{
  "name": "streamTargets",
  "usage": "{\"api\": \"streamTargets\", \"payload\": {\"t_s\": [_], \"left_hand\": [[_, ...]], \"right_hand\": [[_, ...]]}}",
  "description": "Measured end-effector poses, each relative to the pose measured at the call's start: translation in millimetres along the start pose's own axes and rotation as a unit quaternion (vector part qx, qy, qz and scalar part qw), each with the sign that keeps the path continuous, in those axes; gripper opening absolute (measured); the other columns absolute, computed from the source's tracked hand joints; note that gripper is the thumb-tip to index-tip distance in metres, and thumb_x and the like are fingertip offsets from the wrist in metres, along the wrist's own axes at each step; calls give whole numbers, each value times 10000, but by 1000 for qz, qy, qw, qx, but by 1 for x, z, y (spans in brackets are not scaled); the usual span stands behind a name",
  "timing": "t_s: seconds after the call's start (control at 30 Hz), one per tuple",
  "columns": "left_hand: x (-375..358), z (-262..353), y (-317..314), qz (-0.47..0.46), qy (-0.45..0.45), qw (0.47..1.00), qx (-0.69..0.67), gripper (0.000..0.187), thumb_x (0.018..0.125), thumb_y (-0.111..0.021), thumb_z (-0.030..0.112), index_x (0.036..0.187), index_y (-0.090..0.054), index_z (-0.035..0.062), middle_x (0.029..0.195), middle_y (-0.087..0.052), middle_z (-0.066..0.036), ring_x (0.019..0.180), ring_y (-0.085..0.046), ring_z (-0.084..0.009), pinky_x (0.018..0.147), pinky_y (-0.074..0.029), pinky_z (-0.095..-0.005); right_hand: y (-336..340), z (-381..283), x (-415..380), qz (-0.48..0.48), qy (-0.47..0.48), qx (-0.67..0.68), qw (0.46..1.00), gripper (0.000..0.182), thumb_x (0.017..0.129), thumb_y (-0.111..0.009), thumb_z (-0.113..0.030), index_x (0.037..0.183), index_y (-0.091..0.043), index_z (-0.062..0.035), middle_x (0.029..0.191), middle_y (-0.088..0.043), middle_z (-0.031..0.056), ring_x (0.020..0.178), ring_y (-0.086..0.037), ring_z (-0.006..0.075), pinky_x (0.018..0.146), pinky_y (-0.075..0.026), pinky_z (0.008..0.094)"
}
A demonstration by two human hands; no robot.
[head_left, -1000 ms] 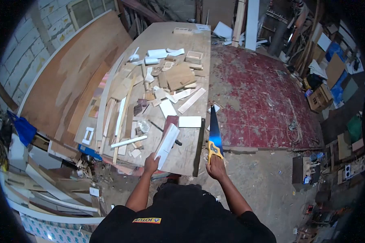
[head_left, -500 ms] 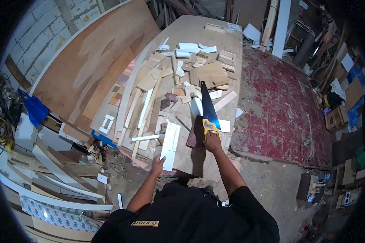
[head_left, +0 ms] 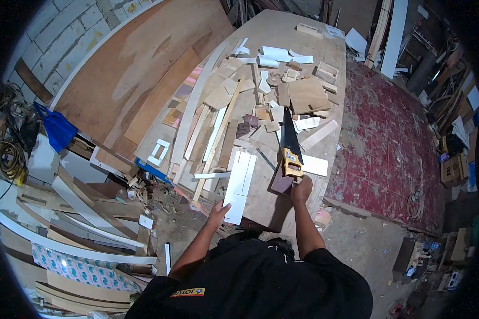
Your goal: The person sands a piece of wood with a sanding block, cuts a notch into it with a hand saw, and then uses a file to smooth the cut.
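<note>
Two bare hands were seen at the near end of a long, pale wooden counter [head_left: 263,210]. By the left hand [head_left: 217,213], a white rectangular board marked with thin lines [head_left: 239,183] was gripped at its near left corner, its fingers clamped on the edge with the thumb on top. The right hand [head_left: 302,191] was placed just beside the yellow-and-black handle [head_left: 292,163] of a dark-bladed handsaw [head_left: 289,133]; whether its fingers were apart or together could not be told. The handsaw was laid on the counter, its blade pointed away from the person, with its handle near a dark maroon block [head_left: 283,184] and a small white rectangular panel [head_left: 315,166]. Beyond the tip of the blade, a brown square plywood piece [head_left: 308,95] was surrounded by wooden offcuts [head_left: 319,135].
</note>
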State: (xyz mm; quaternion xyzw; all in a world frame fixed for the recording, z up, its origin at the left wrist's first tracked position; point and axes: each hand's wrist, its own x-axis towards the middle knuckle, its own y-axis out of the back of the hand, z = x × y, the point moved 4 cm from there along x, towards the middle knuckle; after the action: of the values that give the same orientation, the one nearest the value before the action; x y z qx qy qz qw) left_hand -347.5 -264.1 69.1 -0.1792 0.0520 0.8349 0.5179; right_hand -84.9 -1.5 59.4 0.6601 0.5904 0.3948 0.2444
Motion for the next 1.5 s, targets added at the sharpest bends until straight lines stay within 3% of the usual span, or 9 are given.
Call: {"api": "streamTargets", "payload": {"t_s": [0.17, 0.43, 0.7, 0.83, 0.9, 0.97, 1.03, 1.13, 1.5], "left_hand": [[9, -5, 0, -45, 44, 995, -72, 399, 969, -640, 245, 1274, -546, 7, 966, -664, -58, 803, -639, -119, 678, -533, -290], [22, 27, -32, -117, -18, 992, -52, 442, 917, -714, 209, 1274, -559, -3, 1137, -656, -58, 1043, -598, -130, 943, -465, -302], [41, 35, -53, -122, -64, 990, -36, 458, 903, -726, 195, 1279, -555, -3, 1151, -648, -61, 1043, -596, -136, 946, -462, -305], [45, 35, -58, -117, -77, 990, -5, 448, 904, -721, 187, 1275, -556, -2, 1155, -649, -66, 1046, -599, -140, 950, -461, -305], [49, 33, -60, -126, -76, 989, -14, 442, 905, -716, 182, 1274, -557, -3, 1157, -650, -68, 1050, -600, -141, 952, -462, -307], [58, 29, -63, -138, -77, 987, -21, 437, 907, -711, 177, 1273, -557, -4, 1159, -650, -69, 1055, -602, -143, 953, -463, -309], [65, 27, -69, -164, -80, 982, -48, 425, 909, -706, 173, 1269, -561, -1, 1158, -652, -68, 1063, -605, -144, 954, -465, -312], [75, 24, -81, -165, -48, 983, -69, 419, 908, -705, 169, 1269, -565, 7, 1153, -655, -64, 1065, -608, -146, 955, -465, -314], [80, -27, -184, -284, 7, 959, -11, 379, 908, -706, 149, 1225, -565, -5, 1137, -661, -65, 1044, -610, -139, 930, -485, -313]], "right_hand": [[-21, 33, -20, -161, 15, -77, 984, 230, 794, -696, -130, 1001, -623, -60, 999, -625, 192, 968, -599, 394, 812, -492, 528], [-46, 41, -17, -253, 6, -36, 967, 207, 828, -635, -169, 979, -674, -33, 1009, -674, 215, 952, -656, 415, 832, -525, 502], [-72, 35, -85, -429, 4, 13, 903, 551, 882, -549, -480, 893, -706, 48, 937, -686, 304, 888, -674, 460, 804, -540, 498], [-74, 47, -132, -547, -84, 84, 829, 375, 859, -590, -348, 798, -705, 3, 779, -693, 201, 689, -670, 312, 646, -525, 430], [-44, 32, -146, -552, 377, -99, 738, 299, 843, -581, -267, 794, -707, 0, 794, -697, 194, 699, -671, 315, 659, -524, 427], [-17, 36, -151, -570, 381, -109, 720, 242, 826, -557, -186, 771, -705, -2, 766, -682, 177, 693, -663, 287, 664, -519, 412], [20, 50, -143, -564, 47, 70, 821, 216, 833, -529, -155, 770, -678, -10, 716, -648, 128, 659, -632, 231, 608, -505, 393], [62, 78, -147, -502, -278, 219, 789, 190, 853, -491, -142, 794, -633, -31, 685, -590, 77, 617, -570, 184, 555, -486, 364], [150, 131, -188, -111, -205, 239, 942, 155, 962, -508, -164, 912, -564, -29, 681, -567, 64, 566, -553, 184, 533, -469, 319]]}}
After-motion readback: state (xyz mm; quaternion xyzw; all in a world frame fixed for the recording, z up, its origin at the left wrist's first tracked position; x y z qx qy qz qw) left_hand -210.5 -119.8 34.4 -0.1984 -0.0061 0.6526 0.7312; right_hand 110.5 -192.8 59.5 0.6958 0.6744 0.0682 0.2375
